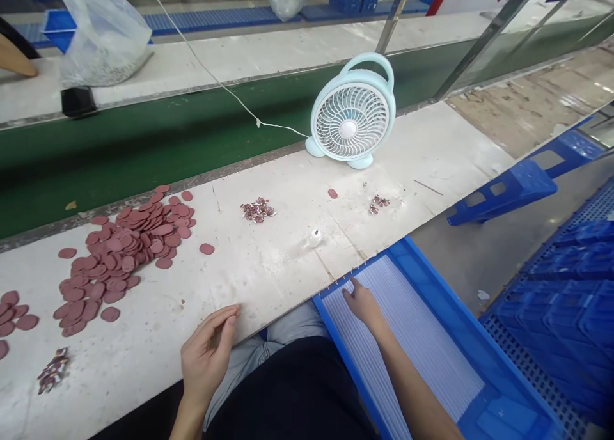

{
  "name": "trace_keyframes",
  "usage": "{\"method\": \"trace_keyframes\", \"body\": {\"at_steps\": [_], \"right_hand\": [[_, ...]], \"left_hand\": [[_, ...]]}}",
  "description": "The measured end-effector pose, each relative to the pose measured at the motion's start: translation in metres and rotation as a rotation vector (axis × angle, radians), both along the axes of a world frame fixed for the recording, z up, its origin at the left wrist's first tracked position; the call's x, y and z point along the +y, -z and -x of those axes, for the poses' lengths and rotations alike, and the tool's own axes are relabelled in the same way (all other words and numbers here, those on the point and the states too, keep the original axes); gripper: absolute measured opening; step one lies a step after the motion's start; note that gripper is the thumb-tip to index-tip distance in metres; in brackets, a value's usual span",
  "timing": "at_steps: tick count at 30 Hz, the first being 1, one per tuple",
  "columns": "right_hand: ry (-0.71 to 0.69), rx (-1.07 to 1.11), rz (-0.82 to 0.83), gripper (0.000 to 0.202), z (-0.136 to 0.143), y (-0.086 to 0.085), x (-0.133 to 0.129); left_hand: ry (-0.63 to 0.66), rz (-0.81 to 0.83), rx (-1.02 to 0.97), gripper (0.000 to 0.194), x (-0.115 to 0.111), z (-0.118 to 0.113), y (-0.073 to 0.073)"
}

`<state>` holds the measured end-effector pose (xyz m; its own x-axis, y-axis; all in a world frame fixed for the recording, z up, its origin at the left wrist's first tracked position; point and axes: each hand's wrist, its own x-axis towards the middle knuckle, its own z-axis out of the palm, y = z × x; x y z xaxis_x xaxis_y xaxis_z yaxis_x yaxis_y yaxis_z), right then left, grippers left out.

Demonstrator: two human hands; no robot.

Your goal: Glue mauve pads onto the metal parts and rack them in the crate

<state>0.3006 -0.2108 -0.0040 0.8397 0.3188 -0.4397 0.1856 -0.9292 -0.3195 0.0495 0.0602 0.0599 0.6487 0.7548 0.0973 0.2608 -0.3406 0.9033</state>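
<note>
My left hand [210, 347] is at the front edge of the white table [158, 337], its thumb and fingertips pinched together; what they hold, if anything, is too small to tell. My right hand [363, 301] is over the near end of a blue tray [432, 280] lined with a ridged white sheet [412, 325], thumb and index finger slightly apart and nothing visible between them. A large pile of reddish oval discs [129, 238] lies on the table at the left. A small white bottle [314, 238] is on the table ahead of my hands.
Small heaps of shiny brown pieces [258, 210] lie on the table. A light blue fan [352, 120] stands at its back edge, with a white cord [230, 91]. Behind runs a green belt [192, 133]. Blue stools [513, 184] and stacked blue crates [566, 293] are at the right.
</note>
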Motion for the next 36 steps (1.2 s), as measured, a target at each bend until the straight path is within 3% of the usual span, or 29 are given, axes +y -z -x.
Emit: {"method": "trace_keyframes", "body": {"at_steps": [4,9,12,15,18,22,26,30,32,34,36], "right_hand": [[0.026,0.039,0.017,0.048,-0.004,-0.020,-0.002],[-0.122,0.107,-0.047,0.047,0.007,-0.082,0.007],[-0.336,0.214,-0.169,0.034,0.022,-0.114,0.029],[-0.478,0.284,-0.460,0.026,0.039,-0.126,0.075],[-0.583,0.205,-0.657,0.028,0.054,-0.127,0.147],[-0.846,-0.325,-0.665,0.040,0.044,-0.119,0.254],[-0.759,-0.582,-0.580,0.057,0.002,-0.107,0.322],[-0.756,-0.643,-0.497,0.049,-0.023,-0.091,0.337],[-0.805,-0.644,-0.478,0.046,-0.024,-0.083,0.332],[-0.841,-0.644,-0.470,0.044,-0.021,-0.077,0.323],[-0.870,-0.635,-0.466,0.043,-0.015,-0.073,0.312]], "left_hand": [[0.013,0.007,0.001,0.019,0.002,0.000,0.001],[0.030,-0.008,-0.010,0.017,0.002,0.001,0.002],[0.048,0.013,-0.035,0.017,0.000,-0.001,-0.002],[0.053,0.100,-0.075,0.018,0.001,-0.007,-0.009],[0.029,0.181,-0.122,0.019,0.005,-0.010,-0.016],[-0.004,0.303,-0.201,0.021,0.008,-0.006,-0.021],[-0.065,0.358,-0.257,0.022,0.008,-0.004,-0.016],[-0.084,0.425,-0.314,0.023,0.011,-0.008,-0.010],[-0.101,0.461,-0.331,0.022,0.018,-0.008,-0.021],[-0.100,0.450,-0.342,0.021,0.031,-0.002,-0.050],[-0.031,0.340,-0.368,0.022,0.048,0.006,-0.093]]}}
